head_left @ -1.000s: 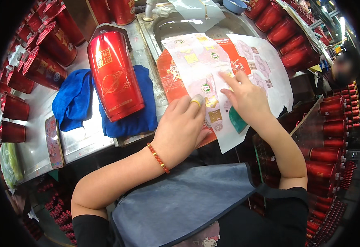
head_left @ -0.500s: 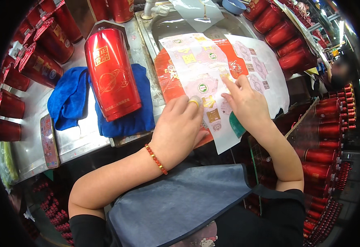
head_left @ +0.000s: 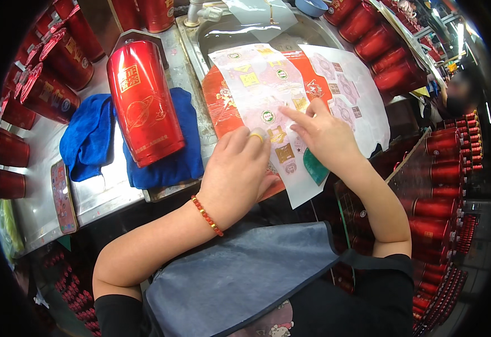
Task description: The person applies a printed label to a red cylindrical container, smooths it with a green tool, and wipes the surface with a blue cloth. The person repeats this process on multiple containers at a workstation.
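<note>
A white strip of decals (head_left: 258, 106) with pink, gold and green prints lies over a red-orange board (head_left: 214, 115) at the sink's front edge. My left hand (head_left: 237, 168) rests at the strip's left edge, fingers bent down on it and thumb apart; one fingertip wears a pale cover with a yellow band. Over the strip's middle, my right hand (head_left: 329, 137) reaches its index finger to the prints, thumb apart from it. Whether something tiny clings to that fingertip, I cannot tell. Beside the right hand lie a second decal sheet (head_left: 369, 115) and a green piece (head_left: 315, 167).
A glossy red bottle (head_left: 144, 106) lies on folded blue cloth (head_left: 192, 129) left of my hands. A phone (head_left: 64, 196) lies on the metal counter (head_left: 108, 196). Behind the sheets is a water-filled sink (head_left: 212, 42). Red bottles (head_left: 388, 59) stand in rows on both sides.
My right hand's fingertips have moved left, from the gold print near the strip's right edge to its middle. The left hand stays at the strip's edge. The whole view has shifted slightly.
</note>
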